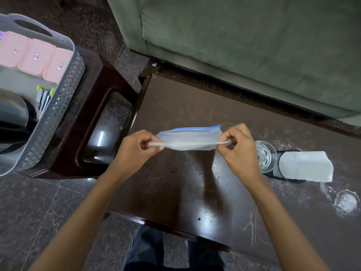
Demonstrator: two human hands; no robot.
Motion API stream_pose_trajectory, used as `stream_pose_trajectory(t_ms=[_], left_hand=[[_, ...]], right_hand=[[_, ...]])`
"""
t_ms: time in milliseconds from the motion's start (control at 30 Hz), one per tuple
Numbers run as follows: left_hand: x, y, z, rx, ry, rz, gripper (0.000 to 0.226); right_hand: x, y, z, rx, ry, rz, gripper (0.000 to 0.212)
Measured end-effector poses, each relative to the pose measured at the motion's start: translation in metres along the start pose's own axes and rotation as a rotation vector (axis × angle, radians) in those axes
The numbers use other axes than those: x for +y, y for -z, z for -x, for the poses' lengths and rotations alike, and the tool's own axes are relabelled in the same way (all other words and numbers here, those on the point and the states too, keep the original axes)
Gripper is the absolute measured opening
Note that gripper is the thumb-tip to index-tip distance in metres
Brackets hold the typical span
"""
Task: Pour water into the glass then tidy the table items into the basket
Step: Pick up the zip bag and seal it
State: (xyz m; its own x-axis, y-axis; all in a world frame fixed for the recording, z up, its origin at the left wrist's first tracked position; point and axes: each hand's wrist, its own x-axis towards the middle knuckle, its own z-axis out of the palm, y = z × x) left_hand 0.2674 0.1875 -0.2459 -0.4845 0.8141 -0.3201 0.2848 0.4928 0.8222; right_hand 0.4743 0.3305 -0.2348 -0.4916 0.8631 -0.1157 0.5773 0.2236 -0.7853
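A clear plastic zip bag (190,138) with a blue strip along its top hangs above the dark wooden table (175,192). My left hand (136,147) pinches its left end and my right hand (237,149) pinches its right end, stretching it flat between them. A clear glass (265,156) stands just right of my right hand. The grey perforated basket (58,106) sits on a dark stool (101,79) at the left, holding pink packs (35,55), a dark rounded object and a small yellow-edged item.
A black mesh holder (278,163) with white paper napkins (306,166) stands behind the glass. A second clear glass object (346,201) is at the table's right. A green sofa (254,45) runs along the far side of the table. My legs show below the near edge.
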Motion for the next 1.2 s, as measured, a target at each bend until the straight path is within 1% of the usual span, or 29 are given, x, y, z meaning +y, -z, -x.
stream_pose_trajectory(t_ms=[67, 133, 167, 200, 267, 300, 333, 400, 467, 533, 600, 633, 700, 767, 800, 833, 900, 967, 1000, 1033, 1100, 1133, 1200], left_hand=[[0.004, 0.006, 0.000, 0.028, 0.050, 0.202, 0.016], [0.012, 0.008, 0.000, -0.006, 0.095, 0.443, 0.015], [0.015, 0.008, 0.002, 0.000, 0.093, 0.496, 0.016], [0.017, 0.007, 0.002, 0.026, 0.084, 0.502, 0.015], [0.014, 0.009, 0.002, 0.112, 0.025, 0.387, 0.019], [0.014, 0.011, 0.001, 0.141, -0.009, 0.336, 0.021], [0.013, 0.016, 0.001, 0.162, -0.037, 0.316, 0.018], [0.013, 0.029, 0.000, 0.177, -0.096, 0.268, 0.011], [0.015, 0.043, 0.000, 0.187, -0.162, 0.170, 0.013], [0.016, 0.057, 0.003, 0.202, -0.205, 0.097, 0.012], [0.016, 0.070, 0.005, 0.220, -0.210, 0.052, 0.017], [0.016, 0.075, 0.006, 0.238, -0.207, 0.048, 0.016], [0.012, 0.093, 0.006, 0.327, -0.203, 0.044, 0.013], [0.009, 0.120, 0.003, 0.436, -0.176, 0.090, 0.013], [0.010, 0.132, 0.000, 0.475, -0.174, 0.155, 0.019], [0.009, 0.146, -0.002, 0.521, -0.172, 0.248, 0.027], [0.009, 0.168, -0.005, 0.634, -0.139, 0.475, 0.042], [0.015, 0.179, -0.009, 0.723, -0.042, 0.628, 0.049], [0.012, 0.185, -0.012, 0.760, 0.016, 0.697, 0.049], [0.010, 0.188, -0.017, 0.793, 0.074, 0.772, 0.050], [-0.004, 0.194, -0.027, 0.873, 0.164, 0.925, 0.050], [-0.008, 0.195, -0.030, 0.896, 0.195, 1.021, 0.052], [-0.013, 0.198, -0.032, 0.861, 0.271, 1.175, 0.061]], right_hand=[[-0.006, 0.003, -0.002, -0.086, -0.077, -0.150, 0.029], [-0.017, 0.006, -0.005, -0.250, -0.178, -0.411, 0.024], [-0.021, 0.006, -0.006, -0.330, -0.230, -0.555, 0.021], [-0.025, 0.005, -0.008, -0.399, -0.279, -0.678, 0.021], [-0.035, 0.003, -0.009, -0.526, -0.335, -0.804, 0.020], [-0.041, 0.003, -0.010, -0.596, -0.342, -0.817, 0.021], [-0.047, 0.003, -0.014, -0.675, -0.349, -0.806, 0.027], [-0.059, 0.004, -0.025, -0.843, -0.377, -0.736, 0.049], [-0.073, 0.004, -0.042, -1.020, -0.382, -0.645, 0.064], [-0.095, -0.006, -0.056, -1.153, -0.365, -0.555, 0.065], [-0.120, -0.028, -0.062, -1.228, -0.278, -0.414, 0.059], [-0.133, -0.041, -0.062, -1.231, -0.222, -0.322, 0.056], [-0.160, -0.067, -0.062, -1.209, -0.143, -0.188, 0.049], [-0.185, -0.086, -0.070, -1.191, -0.119, -0.143, 0.040], [-0.195, -0.090, -0.078, -1.163, -0.113, -0.138, 0.037], [-0.210, -0.096, -0.087, -1.122, -0.094, -0.130, 0.034], [-0.240, -0.110, -0.106, -0.968, -0.046, -0.121, 0.032], [-0.272, -0.132, -0.121, -0.809, -0.020, -0.162, 0.029], [-0.290, -0.151, -0.128, -0.760, -0.003, -0.172, 0.027], [-0.306, -0.169, -0.132, -0.709, 0.039, -0.151, 0.027], [-0.338, -0.210, -0.139, -0.628, 0.195, -0.034, 0.022], [-0.347, -0.229, -0.142, -0.617, 0.291, 0.063, 0.019], [-0.364, -0.271, -0.145, -0.615, 0.462, 0.328, 0.012]])
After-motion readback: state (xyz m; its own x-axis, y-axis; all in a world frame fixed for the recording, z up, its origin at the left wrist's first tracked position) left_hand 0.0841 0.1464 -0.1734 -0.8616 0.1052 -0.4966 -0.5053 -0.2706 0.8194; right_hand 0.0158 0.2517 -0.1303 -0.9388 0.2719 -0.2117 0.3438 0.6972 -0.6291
